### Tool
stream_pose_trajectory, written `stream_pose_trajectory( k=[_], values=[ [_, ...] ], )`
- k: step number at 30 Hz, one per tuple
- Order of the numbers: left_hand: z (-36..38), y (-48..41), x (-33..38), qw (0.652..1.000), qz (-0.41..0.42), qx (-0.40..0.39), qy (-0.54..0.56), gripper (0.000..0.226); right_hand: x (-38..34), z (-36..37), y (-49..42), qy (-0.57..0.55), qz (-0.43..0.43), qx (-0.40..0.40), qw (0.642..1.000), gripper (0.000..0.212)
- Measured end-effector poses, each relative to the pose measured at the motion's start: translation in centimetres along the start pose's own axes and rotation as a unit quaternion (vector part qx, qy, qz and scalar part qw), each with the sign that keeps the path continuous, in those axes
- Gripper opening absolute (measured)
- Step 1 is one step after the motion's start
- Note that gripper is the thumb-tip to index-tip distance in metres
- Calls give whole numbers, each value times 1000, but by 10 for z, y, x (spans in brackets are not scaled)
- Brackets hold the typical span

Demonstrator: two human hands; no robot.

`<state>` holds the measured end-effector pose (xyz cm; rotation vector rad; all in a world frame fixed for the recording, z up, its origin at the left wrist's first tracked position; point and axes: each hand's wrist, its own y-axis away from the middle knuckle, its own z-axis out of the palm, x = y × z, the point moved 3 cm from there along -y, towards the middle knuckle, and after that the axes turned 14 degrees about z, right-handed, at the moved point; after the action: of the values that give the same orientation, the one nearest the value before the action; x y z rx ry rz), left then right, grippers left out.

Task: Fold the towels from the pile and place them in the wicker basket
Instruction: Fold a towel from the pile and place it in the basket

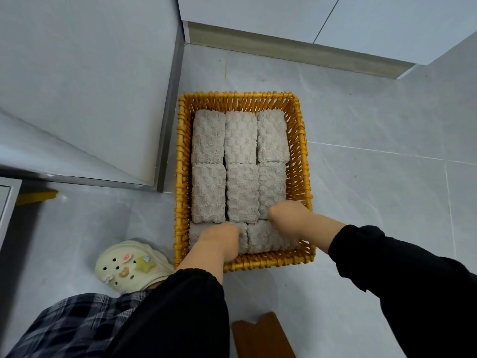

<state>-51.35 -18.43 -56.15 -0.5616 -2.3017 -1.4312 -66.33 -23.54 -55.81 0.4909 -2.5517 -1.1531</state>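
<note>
The yellow wicker basket [299, 151] stands on the grey tiled floor, seen from above. Several folded grey towels [241, 164] lie packed in rows inside it. Both my hands reach into its near end. My left hand [219, 240] has its fingers tucked down against the near-row towel [268, 237]. My right hand [289, 218] digs its fingers down between that towel and the row behind. The fingertips of both hands are hidden among the towels, so their grip does not show.
A grey cabinet corner [165, 140] stands close to the basket's left side. My foot in a cream clog [124, 264] rests on the floor at the basket's near left. A brown wooden piece [260, 337] lies near the bottom edge. White cupboards [284, 19] rise behind.
</note>
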Motion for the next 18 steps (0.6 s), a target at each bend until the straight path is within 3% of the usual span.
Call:
stream_pose_trajectory(
  k=[1,3,4,6,8,13,18],
  values=[
    [-9,2,2,999,1,47,1,42,4,-9,-6,-73,46,87,992,17],
    [-24,5,2,989,2,150,-15,37,14,-14,-18,-232,150,216,937,26],
    [-30,5,1,980,2,199,-27,36,17,-12,-25,-307,196,215,906,39],
    [-39,5,-6,964,-3,265,-37,40,14,-1,-38,-429,271,140,850,59],
    [-39,5,-16,965,-18,258,-30,53,9,7,-48,-477,303,104,818,67],
    [-26,7,-31,989,-47,140,-9,64,12,2,-52,-423,268,149,853,65],
    [-25,4,-33,989,-48,140,15,59,18,4,-51,-312,269,177,894,55]
  ],
)
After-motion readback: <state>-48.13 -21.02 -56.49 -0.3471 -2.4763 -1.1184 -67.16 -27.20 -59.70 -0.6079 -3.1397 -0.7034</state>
